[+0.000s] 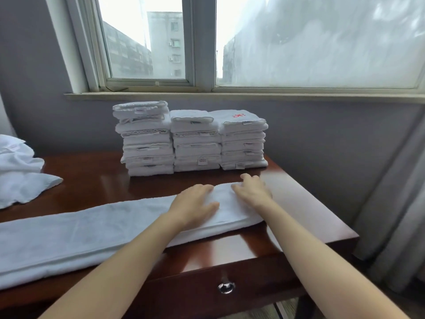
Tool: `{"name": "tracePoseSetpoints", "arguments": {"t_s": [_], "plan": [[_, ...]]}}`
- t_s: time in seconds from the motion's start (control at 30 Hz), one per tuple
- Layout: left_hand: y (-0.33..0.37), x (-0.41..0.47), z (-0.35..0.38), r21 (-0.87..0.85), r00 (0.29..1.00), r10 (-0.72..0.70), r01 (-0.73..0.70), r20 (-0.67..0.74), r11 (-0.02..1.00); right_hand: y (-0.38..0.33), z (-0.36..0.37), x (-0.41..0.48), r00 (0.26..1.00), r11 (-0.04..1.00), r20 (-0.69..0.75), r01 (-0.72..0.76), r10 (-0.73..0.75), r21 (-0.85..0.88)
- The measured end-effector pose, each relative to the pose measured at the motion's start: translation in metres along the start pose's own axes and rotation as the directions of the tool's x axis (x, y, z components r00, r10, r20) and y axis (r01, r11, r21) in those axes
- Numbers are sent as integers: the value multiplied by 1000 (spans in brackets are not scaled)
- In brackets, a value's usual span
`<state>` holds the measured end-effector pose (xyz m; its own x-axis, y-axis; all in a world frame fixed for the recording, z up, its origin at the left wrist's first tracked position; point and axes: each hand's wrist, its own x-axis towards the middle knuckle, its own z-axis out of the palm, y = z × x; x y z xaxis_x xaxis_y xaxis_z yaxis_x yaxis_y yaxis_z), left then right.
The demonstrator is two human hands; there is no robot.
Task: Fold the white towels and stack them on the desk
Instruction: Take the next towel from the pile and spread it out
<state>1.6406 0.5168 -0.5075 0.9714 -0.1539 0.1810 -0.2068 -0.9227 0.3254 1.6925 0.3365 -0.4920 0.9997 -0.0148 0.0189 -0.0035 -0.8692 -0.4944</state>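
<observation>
The long white towel (92, 231), folded lengthwise into a narrow band, lies across the tabletop (92, 180) just in front of the stacks of folded towels (195, 143), with its right end in front of the right-hand stack and its other end running out well to the left of the stacks. The left grip (195, 201), a bare hand, rests flat on the band in front of the middle stack with its fingers spread and nothing taken hold of. The right grip (251, 192) lies palm down on the band's end in front of the right-hand stack, with its fingers stretched towards the stacks. It is a little blurred, but it appears to press the cloth, not pinch it. A loose heap of unfolded towels (20, 178) sits far to the left of the stacks.

The terry cloth looks soft, light and limp, so it will probably sag and crumple if lifted from one point. It should not slip much on itself, though it may slide on the glossy wood. The next fold likely calls for taking the short end by both corners, thumb under and fingers on top, then carrying it over towards the left. The layers should be kept square, because a skewed fold would spoil the stack.
</observation>
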Motion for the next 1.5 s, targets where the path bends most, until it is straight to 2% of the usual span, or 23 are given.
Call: {"name": "tracePoseSetpoints", "arguments": {"t_s": [0.13, 0.2, 0.3, 0.4, 0.5, 0.63, 0.8, 0.83, 0.97, 1.03, 1.07, 1.1, 1.13, 1.2, 1.3, 1.5], "plan": [[3, 11, 15, 72, 999, 33, -33, 1, 997, 2, -2, 18, 999, 951, -19, 43, -39, 306], [2, 15, 18, 66, 999, 30, -27, -41, 997, 4, -6, 26, 990, 909, -118, 124, -83, 399], [2, 19, 21, 58, 991, 69, -62, -112, 996, 10, -10, 33, 965, 851, -256, 178, -53, 493], [4, 22, 26, 91, 991, 133, -134, 15, 987, 20, -4, 39, 983, 907, -177, 112, -42, 407], [5, 28, 30, 182, 983, 77, -107, 165, 978, 25, -3, 39, 998, 964, -42, 65, -56, 257], [9, 32, 34, 189, 979, 36, -74, 200, 979, 22, -13, 39, 993, 992, 99, 45, -57, 120], [12, 30, 32, 180, 976, 18, -59, 219, 982, 18, -27, 30, 979, 991, 202, 8, 20, -133], [12, 31, 32, 176, 975, 12, -52, 221, 983, 18, -29, 28, 976, 992, 215, 5, 23, -129], [15, 29, 28, 144, 975, 28, -60, 219, 988, 16, -37, 21, 971, 982, 215, 62, -101, 181], [16, 25, 21, -45, 985, 70, -64, 158, 997, 7, -44, 15, 973, 931, 150, 113, -174, 346], [16, 24, 16, -221, 991, 78, -52, 112, 974, 0, -48, 12, 971, 896, 128, 130, -202, 425], [16, 21, 11, -432, 995, 73, -38, 64, 901, -9, -51, 8, 968, 855, 119, 135, -222, 500], [16, 18, 4, -626, 998, 62, -35, 21, 779, -20, -55, 6, 963, 808, 114, 136, -243, 574], [13, 9, -13, -828, 999, 32, -49, -37, 558, -47, -59, -2, 951, 702, 93, 149, -294, 697], [-3, -6, -46, -902, 994, -103, 22, -25, 430, -92, -53, -18, 923, 618, 76, 191, -378, 763], [-59, -45, -107, -930, 960, -278, 130, 31, 344, -177, -4, -46, 836, 632, 176, 236, -519, 738]]}}
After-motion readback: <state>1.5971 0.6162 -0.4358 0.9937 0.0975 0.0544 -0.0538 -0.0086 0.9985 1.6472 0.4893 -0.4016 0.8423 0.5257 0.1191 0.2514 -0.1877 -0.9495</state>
